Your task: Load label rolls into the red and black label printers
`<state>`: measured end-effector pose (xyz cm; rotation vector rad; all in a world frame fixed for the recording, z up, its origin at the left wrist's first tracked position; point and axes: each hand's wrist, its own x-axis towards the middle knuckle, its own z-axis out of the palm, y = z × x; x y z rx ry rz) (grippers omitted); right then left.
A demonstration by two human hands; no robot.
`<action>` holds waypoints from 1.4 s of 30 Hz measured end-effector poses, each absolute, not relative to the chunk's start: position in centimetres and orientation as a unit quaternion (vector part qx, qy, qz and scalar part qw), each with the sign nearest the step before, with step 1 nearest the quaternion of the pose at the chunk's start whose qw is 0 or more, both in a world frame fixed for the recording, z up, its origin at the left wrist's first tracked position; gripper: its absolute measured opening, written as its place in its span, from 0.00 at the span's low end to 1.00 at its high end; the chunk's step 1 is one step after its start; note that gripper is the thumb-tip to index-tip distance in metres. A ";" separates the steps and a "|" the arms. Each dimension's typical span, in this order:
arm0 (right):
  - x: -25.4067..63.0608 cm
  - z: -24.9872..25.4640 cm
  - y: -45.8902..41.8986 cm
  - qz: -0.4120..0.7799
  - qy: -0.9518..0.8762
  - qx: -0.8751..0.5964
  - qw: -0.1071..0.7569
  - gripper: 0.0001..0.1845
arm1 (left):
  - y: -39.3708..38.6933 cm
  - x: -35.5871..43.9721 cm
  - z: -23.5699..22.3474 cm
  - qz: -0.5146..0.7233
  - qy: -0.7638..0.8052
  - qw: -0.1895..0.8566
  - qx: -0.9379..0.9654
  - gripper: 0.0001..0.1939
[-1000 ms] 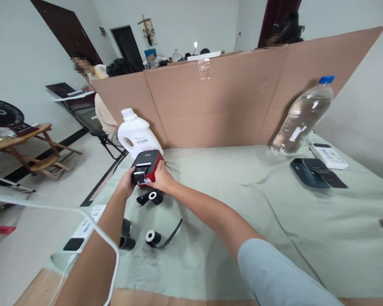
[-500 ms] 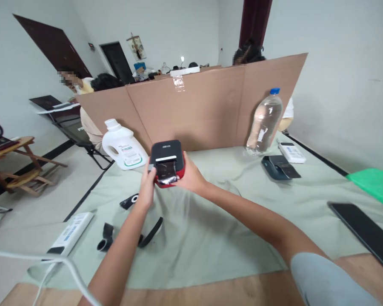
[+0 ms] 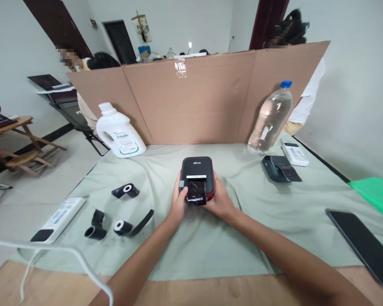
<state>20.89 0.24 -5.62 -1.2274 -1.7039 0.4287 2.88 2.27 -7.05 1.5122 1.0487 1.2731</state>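
Between my two hands is a small black portable printer [image 3: 198, 167] with red sides; a dark glossy strip [image 3: 196, 194] sticks out of its slot. My left hand [image 3: 178, 204] grips its left side, thumb at the lower left corner by the strip. On the right side and underneath, my right hand [image 3: 222, 199] is wrapped round it; some of its fingers are hidden. To the left on the cloth lie black rolls of film: one with a white core [image 3: 127, 189], one standing open-ended [image 3: 95, 229] and one with a long loose tail [image 3: 123, 226].
A white jug [image 3: 119, 134] and a tilted water bottle [image 3: 271, 119] stand before a cardboard screen [image 3: 191, 102]. At right are a dark device [image 3: 276, 168], a white power strip [image 3: 295, 153], a phone [image 3: 360, 242] and a green sheet [image 3: 375, 195]. Another power strip [image 3: 59, 221] with cable lies left. People sit beyond.
Both hands have brought the printer lower and to the right, down toward the cloth. The camera view has shifted, and the black rolls once behind my left arm now show fully.
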 end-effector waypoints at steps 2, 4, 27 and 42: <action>20.8 -6.0 0.2 0.198 -0.697 -0.487 0.488 0.64 | 1.9 2.6 -6.9 0.506 0.428 0.433 0.611 0.32; 20.7 -6.2 0.0 0.221 -0.693 -0.483 0.487 0.64 | 1.5 2.3 -6.8 0.498 0.429 0.429 0.619 0.33; 21.3 -6.2 -0.1 0.264 -0.691 -0.477 0.475 0.58 | 8.5 -2.1 5.5 0.035 0.466 0.556 0.687 0.18; 21.2 -5.6 0.2 0.264 -0.697 -0.471 0.471 0.50 | 8.7 -2.2 3.6 0.061 0.496 0.640 0.583 0.21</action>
